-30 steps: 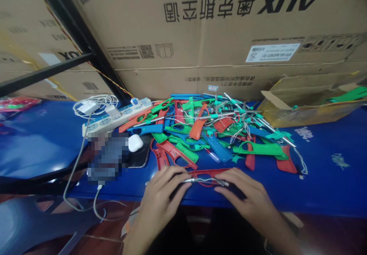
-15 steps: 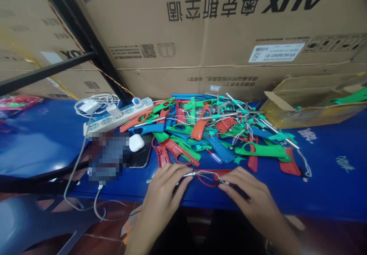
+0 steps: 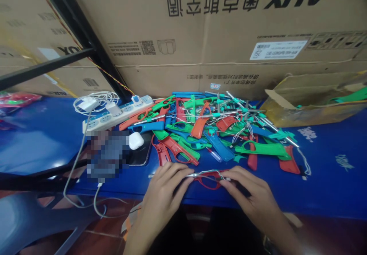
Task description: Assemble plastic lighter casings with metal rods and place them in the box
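Observation:
My left hand [image 3: 168, 188] pinches a thin silver metal tube [image 3: 192, 175] at the left end of a red plastic lighter handle shell [image 3: 210, 183]. My right hand [image 3: 248, 188] closes on the other end of that shell, thumb and fingers near a small connector. White wires [image 3: 210, 171] run along the shell between the hands. Most of the tube and the shell's right end are hidden by my fingers. Just beyond lies a pile of green, red and blue lighter shells [image 3: 263, 148], with metal tubes and wires. A screwdriver [image 3: 213, 155] with a clear handle rests at the pile's front.
At left on the blue table [image 3: 323, 171] sit a white power strip [image 3: 107, 119] with chargers, a blurred-out device and a white earphone case [image 3: 136, 141]. An open cardboard box [image 3: 312, 109] stands at right. Large cartons [image 3: 183, 37] rise behind; a black metal frame [image 3: 57, 65] is at left.
The red shell has turned slightly between my hands, so its trigger loop shows more fully. My right hand has shifted a little, and both hands keep their hold.

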`<state>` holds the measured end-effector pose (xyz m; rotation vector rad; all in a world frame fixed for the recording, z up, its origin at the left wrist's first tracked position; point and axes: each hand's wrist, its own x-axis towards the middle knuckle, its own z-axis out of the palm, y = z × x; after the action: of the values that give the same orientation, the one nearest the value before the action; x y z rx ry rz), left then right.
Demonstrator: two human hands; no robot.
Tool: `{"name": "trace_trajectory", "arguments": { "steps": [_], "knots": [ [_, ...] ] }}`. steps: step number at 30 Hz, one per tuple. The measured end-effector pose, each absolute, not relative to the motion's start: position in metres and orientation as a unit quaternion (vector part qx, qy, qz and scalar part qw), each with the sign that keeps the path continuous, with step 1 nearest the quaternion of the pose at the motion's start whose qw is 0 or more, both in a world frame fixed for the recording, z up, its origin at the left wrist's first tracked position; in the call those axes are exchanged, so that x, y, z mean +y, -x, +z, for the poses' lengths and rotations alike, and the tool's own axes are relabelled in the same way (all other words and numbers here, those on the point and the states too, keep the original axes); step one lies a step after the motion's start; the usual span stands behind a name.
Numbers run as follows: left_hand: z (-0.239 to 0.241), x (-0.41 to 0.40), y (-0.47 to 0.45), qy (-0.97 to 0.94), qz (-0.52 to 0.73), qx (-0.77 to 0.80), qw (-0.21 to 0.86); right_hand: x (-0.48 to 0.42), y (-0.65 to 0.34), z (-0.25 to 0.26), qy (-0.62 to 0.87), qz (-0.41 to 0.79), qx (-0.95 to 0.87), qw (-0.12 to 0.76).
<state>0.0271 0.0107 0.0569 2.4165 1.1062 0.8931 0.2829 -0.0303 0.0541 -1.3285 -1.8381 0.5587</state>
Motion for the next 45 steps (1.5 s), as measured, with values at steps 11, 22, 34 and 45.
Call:
{"name": "trace_trajectory", "arguments": {
  "steps": [11, 22, 34, 45],
  "knots": [
    [0.059, 0.009, -0.025, -0.828, 0.359, 0.362, 0.234, -0.032, -0.283, 0.048, 0.536, 0.13, -0.754, 0.357],
    [0.062, 0.009, -0.021, -0.827, 0.366, 0.34, 0.257, -0.033, -0.28, 0.048, 0.476, 0.106, -0.796, 0.359],
    [0.057, 0.01, -0.021, -0.842, 0.365, 0.326, 0.225, -0.03, -0.286, 0.063, 0.476, 0.329, -0.73, 0.363],
    [0.058, 0.009, -0.022, -0.854, 0.35, 0.336, 0.186, -0.036, -0.269, 0.073, 0.502, 0.224, -0.743, 0.382]
  ]
}}
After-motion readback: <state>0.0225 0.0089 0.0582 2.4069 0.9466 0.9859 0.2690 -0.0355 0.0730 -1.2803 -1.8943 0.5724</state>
